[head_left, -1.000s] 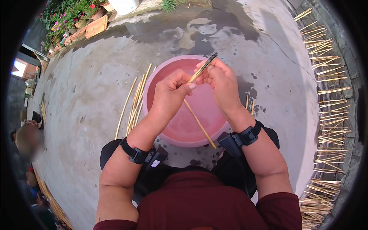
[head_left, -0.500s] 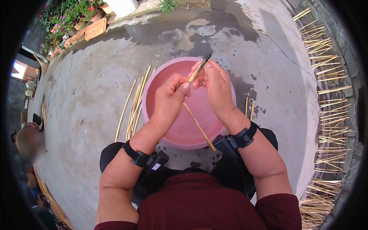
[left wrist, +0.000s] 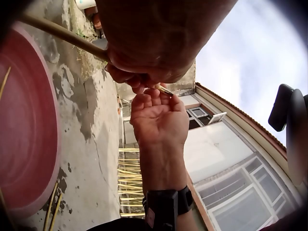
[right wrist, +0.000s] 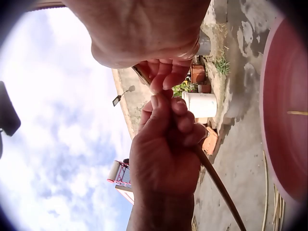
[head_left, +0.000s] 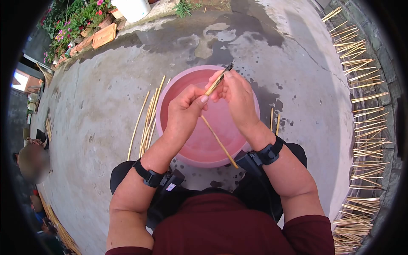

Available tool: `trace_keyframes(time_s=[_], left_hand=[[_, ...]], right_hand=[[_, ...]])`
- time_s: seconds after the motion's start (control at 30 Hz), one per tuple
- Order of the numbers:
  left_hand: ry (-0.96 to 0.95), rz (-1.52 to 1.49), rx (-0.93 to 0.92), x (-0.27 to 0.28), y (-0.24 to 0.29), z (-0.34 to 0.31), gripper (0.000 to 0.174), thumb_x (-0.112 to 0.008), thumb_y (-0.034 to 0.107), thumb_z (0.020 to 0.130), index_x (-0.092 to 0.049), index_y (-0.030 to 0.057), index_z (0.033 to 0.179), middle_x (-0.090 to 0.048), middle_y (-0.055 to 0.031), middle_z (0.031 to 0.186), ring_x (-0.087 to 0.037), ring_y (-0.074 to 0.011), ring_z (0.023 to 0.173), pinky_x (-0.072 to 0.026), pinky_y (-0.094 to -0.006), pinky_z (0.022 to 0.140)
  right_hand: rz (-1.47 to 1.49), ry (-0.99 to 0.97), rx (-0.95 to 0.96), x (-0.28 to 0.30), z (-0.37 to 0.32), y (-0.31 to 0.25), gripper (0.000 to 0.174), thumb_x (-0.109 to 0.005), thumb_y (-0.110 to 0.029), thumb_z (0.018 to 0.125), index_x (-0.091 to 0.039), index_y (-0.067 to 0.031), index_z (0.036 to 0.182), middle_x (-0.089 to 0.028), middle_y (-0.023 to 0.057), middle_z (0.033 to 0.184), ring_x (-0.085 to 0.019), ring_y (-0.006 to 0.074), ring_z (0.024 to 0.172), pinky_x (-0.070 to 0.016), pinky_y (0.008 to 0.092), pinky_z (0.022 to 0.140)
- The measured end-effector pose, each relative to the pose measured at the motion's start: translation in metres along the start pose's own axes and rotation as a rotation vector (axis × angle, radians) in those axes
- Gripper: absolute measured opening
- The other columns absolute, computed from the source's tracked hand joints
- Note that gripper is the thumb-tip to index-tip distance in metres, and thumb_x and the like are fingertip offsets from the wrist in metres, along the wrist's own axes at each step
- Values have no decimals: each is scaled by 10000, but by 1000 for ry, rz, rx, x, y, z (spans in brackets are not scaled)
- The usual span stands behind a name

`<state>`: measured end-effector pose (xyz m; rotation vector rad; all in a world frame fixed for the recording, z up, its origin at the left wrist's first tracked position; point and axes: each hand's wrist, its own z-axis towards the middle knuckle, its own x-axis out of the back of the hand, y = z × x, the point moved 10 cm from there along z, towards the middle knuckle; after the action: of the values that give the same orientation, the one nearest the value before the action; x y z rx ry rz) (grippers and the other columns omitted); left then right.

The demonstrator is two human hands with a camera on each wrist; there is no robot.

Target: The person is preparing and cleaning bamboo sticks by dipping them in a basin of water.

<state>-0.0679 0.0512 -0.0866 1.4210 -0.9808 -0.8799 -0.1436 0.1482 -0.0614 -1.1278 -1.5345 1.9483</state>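
Note:
A slender pale stick with a blackened tip (head_left: pixel 218 82) slants up between the hands, above a round pink basin (head_left: pixel 161 120). The left hand (head_left: pixel 183 111) pinches it between thumb and curled fingers. On its upper part, near the dark end, rest the right hand's (head_left: pixel 241 98) thumb and bent fingers, seen palm-side in the left wrist view (left wrist: pixel 161 126). A yellowish stick length (head_left: pixel 219 142) runs from below the left hand past the basin's near rim; whether it is the same stick is hidden. A stick (right wrist: pixel 219 185) leaves the left hand (right wrist: pixel 166 159) in the right wrist view.
Several loose sticks (head_left: pixel 148 123) lie left of the basin, and two short lengths (head_left: pixel 278 123) show at its right. Many sticks (head_left: pixel 367 148) line the far right edge. Flowerpots, a terracotta planter (head_left: pixel 104 35) and a white bucket (head_left: pixel 131 9) stand at the upper left.
In the head view both hands and the stick have shifted slightly down and left, as has the basin's far rim. The dark tip sits lower, and both hands remain on the stick.

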Motion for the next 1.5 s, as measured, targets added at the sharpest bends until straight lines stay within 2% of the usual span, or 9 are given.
trace_keyframes(time_s=[0.1, 0.3, 0.4, 0.6, 0.8, 1.0, 1.17, 1.4, 1.5], left_hand=[[8, 32, -30, 1, 4, -2, 41, -567, 52, 889, -608, 52, 891, -550, 31, 697, -470, -34, 638, -377, -196, 561], [3, 27, -62, 0, 6, 0, 29, -577, 44, 879, -603, 46, 891, -559, 30, 720, -483, -36, 658, -393, -199, 580], [16, 34, -81, 2, 8, 0, 26, -583, 34, 871, -599, 43, 889, -561, 29, 724, -485, -37, 662, -397, -201, 587], [38, 52, -88, 4, 9, -3, 39, -601, 17, 855, -590, 42, 882, -567, 29, 743, -498, -42, 690, -412, -202, 623], [43, 69, -140, 0, 12, -6, 60, -610, 7, 846, -583, 39, 889, -568, 27, 763, -504, -42, 713, -424, -205, 650], [89, 107, -158, 3, 15, -7, 69, -611, 0, 841, -579, 37, 890, -559, 20, 749, -498, -44, 699, -428, -211, 641], [84, 140, -183, 4, 15, -7, 74, -612, -6, 837, -572, 38, 881, -552, 21, 742, -501, -49, 694, -430, -216, 631], [18, 23, -82, -12, 7, -10, 89, -582, 41, 870, -612, 47, 953, -541, 25, 744, -496, -60, 685, -425, -218, 632], [-37, -63, 18, -10, -4, 0, 124, -550, 72, 897, -622, 55, 997, -537, 33, 743, -476, -49, 676, -398, -205, 619]], right_hand=[[-111, 26, 84, -3, -2, -2, 269, -377, -198, 937, -565, -15, 877, -596, 58, 767, -535, 87, 629, -452, 234, 602], [18, -22, 1, 1, 1, -4, 207, -421, -162, 919, -564, -12, 905, -601, 57, 815, -551, 87, 674, -457, 232, 623], [70, -43, 6, -2, 1, -8, 198, -388, -129, 936, -536, -2, 970, -603, 88, 871, -534, 104, 697, -454, 259, 663], [-76, 32, 138, -3, -4, -15, 172, -408, -133, 927, -538, -22, 936, -605, 55, 845, -548, 75, 675, -453, 218, 623], [-18, 45, 24, 5, 1, -13, 211, -410, -190, 954, -540, -27, 916, -614, 63, 835, -547, 68, 648, -450, 219, 587], [-10, 74, 194, 7, 6, -21, 103, -486, -113, 937, -516, -23, 978, -617, 74, 867, -518, 64, 587, -443, 212, 549], [-78, 92, 175, 6, 3, -23, 57, -478, -66, 924, -503, -24, 952, -613, 69, 852, -504, 63, 557, -436, 206, 516], [-221, 162, 35, 20, 8, -25, 220, -372, -190, 986, -505, -30, 914, -590, 69, 797, -508, 66, 583, -425, 203, 518], [-81, 79, 142, 11, 11, -21, 161, -415, -156, 973, -494, -24, 926, -588, 79, 799, -515, 75, 589, -431, 205, 526]])
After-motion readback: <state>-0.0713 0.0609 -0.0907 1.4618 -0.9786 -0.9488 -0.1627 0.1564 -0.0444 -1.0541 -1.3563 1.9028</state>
